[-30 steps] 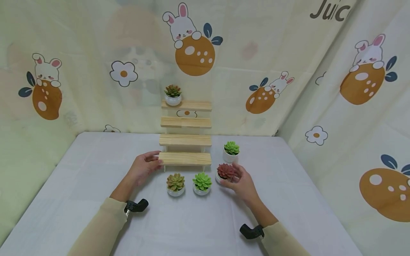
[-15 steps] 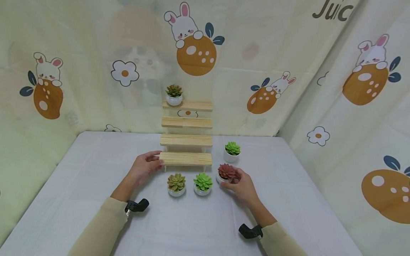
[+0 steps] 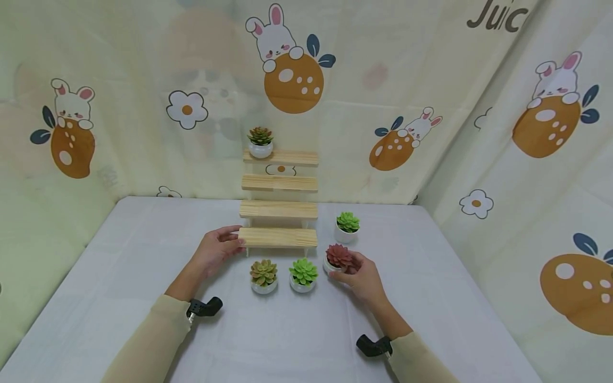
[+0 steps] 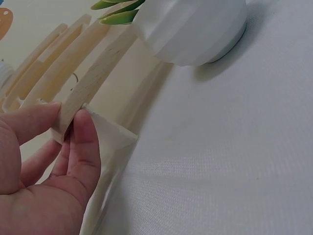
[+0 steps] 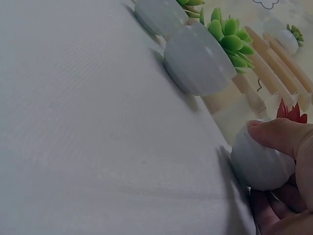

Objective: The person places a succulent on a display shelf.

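Since the earlier frames the right hand [image 3: 362, 276] has drawn closer about the red succulent pot [image 3: 338, 259]: its fingers, which reached loosely past the pot a second ago, now curl round the white pot, the thumb pressed on its side as the right wrist view shows. The pot itself has scarcely shifted and stands on the table [image 3: 119, 255], just right of the front edge of the wooden step shelf [image 3: 279, 208]. The left hand [image 3: 217, 249] has not moved; its grip stays pinched on the left end of the lowest step [image 3: 278, 237], thumb above and fingers below, as the left wrist view confirms. Two further pots stand in front of the shelf, a brownish-green succulent [image 3: 263, 276] and, just beside it, a bright green succulent [image 3: 303, 274]; both are apart from either hand. A taller white pot with a green succulent [image 3: 347, 226] stands behind the red one, near the shelf's right side. A small succulent pot [image 3: 260, 142] sits at the left end of the top step.
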`<action>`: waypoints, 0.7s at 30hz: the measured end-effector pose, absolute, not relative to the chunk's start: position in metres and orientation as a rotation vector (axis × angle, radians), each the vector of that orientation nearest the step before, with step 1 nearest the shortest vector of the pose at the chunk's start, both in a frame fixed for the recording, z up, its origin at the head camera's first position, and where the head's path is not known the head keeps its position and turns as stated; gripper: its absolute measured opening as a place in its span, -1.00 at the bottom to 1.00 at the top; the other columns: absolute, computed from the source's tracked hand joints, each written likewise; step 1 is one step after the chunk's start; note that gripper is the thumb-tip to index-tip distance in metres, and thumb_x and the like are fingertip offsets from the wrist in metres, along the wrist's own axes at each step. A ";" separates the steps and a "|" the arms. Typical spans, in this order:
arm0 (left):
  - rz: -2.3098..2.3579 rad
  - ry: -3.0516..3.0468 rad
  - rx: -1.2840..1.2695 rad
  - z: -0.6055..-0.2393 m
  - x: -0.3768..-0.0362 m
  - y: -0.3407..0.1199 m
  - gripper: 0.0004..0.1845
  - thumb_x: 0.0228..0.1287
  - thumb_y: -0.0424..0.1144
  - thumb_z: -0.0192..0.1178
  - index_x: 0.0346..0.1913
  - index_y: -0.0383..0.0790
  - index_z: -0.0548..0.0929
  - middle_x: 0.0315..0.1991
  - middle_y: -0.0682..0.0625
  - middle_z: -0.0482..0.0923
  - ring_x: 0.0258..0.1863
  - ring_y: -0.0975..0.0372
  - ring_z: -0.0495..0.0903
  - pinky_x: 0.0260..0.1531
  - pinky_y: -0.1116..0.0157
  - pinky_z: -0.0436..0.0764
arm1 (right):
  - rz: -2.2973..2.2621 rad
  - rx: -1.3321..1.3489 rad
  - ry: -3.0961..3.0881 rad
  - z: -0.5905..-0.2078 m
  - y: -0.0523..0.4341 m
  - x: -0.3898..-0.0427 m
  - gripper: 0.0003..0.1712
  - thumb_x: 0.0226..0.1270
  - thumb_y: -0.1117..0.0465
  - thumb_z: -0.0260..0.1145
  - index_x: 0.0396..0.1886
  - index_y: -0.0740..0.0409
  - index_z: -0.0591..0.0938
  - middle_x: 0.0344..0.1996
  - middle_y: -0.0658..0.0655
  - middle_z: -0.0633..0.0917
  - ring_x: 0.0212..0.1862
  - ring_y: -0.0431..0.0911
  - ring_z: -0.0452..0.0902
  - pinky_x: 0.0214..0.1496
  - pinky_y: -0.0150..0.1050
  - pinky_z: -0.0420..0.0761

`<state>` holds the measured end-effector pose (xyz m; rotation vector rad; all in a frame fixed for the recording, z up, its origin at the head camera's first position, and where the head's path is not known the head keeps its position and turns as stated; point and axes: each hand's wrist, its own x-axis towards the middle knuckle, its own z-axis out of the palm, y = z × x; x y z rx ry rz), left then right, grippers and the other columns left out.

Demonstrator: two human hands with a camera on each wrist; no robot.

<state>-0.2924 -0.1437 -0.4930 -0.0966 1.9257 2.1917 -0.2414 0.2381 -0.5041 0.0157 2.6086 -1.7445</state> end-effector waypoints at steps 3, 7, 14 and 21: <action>2.184 1.931 -0.101 -0.493 -0.293 -0.144 -0.39 0.41 -0.48 0.22 0.48 -0.40 0.35 0.00 -0.11 0.51 -0.18 0.25 0.68 -0.04 0.36 0.78 | -1.780 0.006 2.595 -0.501 0.237 -0.243 -0.20 0.05 0.33 0.64 0.33 0.22 0.54 0.17 0.25 0.70 0.06 -0.15 0.63 -0.07 -0.57 0.65; 2.185 1.931 -0.100 -0.493 -0.293 -0.144 -0.39 0.41 -0.48 0.22 0.48 -0.41 0.35 -0.02 -0.09 0.52 -0.20 0.25 0.68 -0.07 0.37 0.78 | -1.815 -0.043 2.597 -0.496 0.236 -0.248 -0.22 0.06 0.32 0.64 0.32 0.22 0.56 0.16 0.25 0.70 0.06 -0.19 0.63 -0.03 -0.57 0.65; 2.194 1.911 -0.083 -0.495 -0.293 -0.145 -0.38 0.41 -0.49 0.22 0.48 -0.41 0.34 -0.06 -0.06 0.53 -0.21 0.26 0.69 -0.08 0.38 0.78 | -1.838 -0.124 2.586 -0.485 0.233 -0.257 -0.22 0.09 0.25 0.64 0.34 0.19 0.56 0.21 0.24 0.68 0.22 -0.05 0.61 0.14 -0.52 0.64; 2.183 1.919 -0.090 -0.496 -0.293 -0.145 -0.38 0.43 -0.46 0.22 0.50 -0.37 0.34 -0.01 -0.08 0.52 -0.19 0.27 0.69 -0.06 0.39 0.77 | -1.885 -0.165 2.558 -0.466 0.225 -0.267 -0.17 0.08 0.20 0.65 0.37 0.19 0.53 0.24 0.23 0.66 0.25 -0.03 0.61 0.11 -0.52 0.67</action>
